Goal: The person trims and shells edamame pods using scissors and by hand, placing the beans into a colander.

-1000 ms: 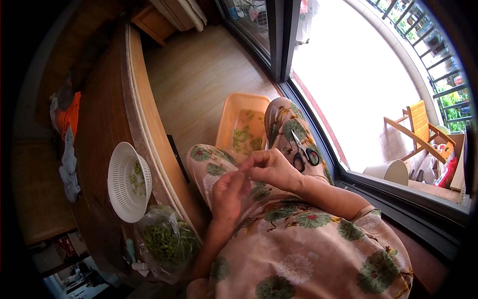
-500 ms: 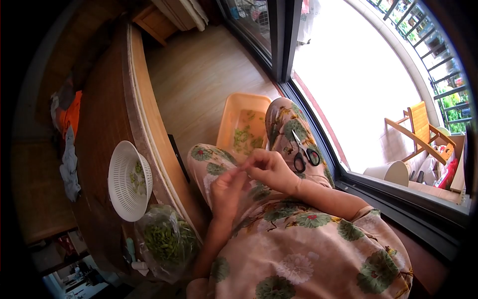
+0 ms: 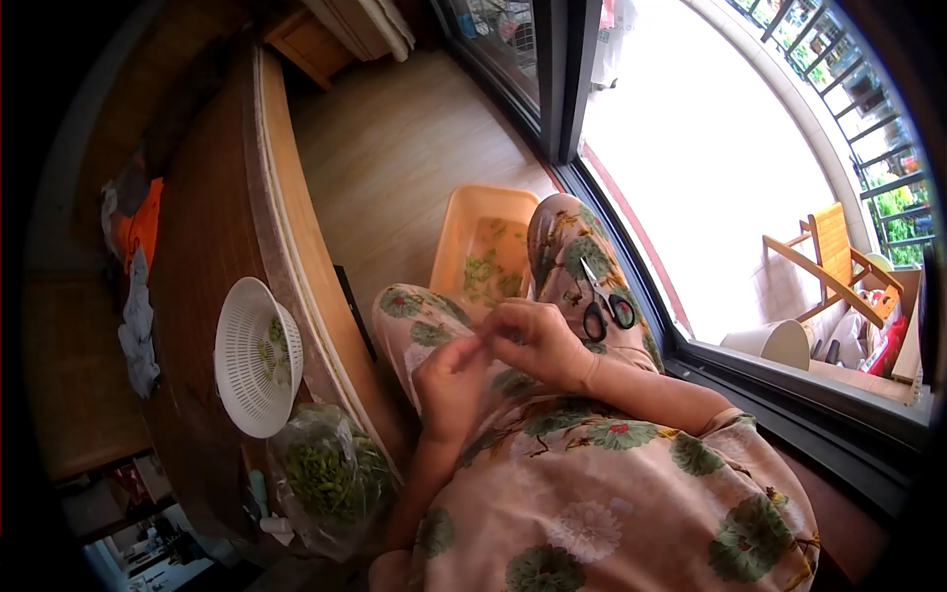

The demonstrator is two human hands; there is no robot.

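Over my lap, my left hand (image 3: 450, 383) and my right hand (image 3: 538, 340) meet with pinched fingertips. Anything between the fingers is too small or hidden to make out. Black-handled scissors (image 3: 604, 301) lie on my right thigh, blades pointing away from me. Beyond my knees, an orange plastic tub (image 3: 456, 229) on the floor holds scattered green pieces. To my left, a white slotted colander (image 3: 237, 370) has a few green bits in it. Nearer to me is a clear plastic bag (image 3: 330, 474) full of green pods or leaves.
The colander and bag stand on a wooden table (image 3: 202, 227) with a pale edge. Grey cloth (image 3: 138, 331) and an orange cloth (image 3: 145, 225) lie at its far side. A sliding door frame (image 3: 681, 345) runs along my right; a wooden folding chair (image 3: 834, 257) stands outside.
My left hand has shifted slightly, its fingers a little more curled toward the right hand. My right hand has turned slightly. The tub, scissors, colander and bag stay where they were.
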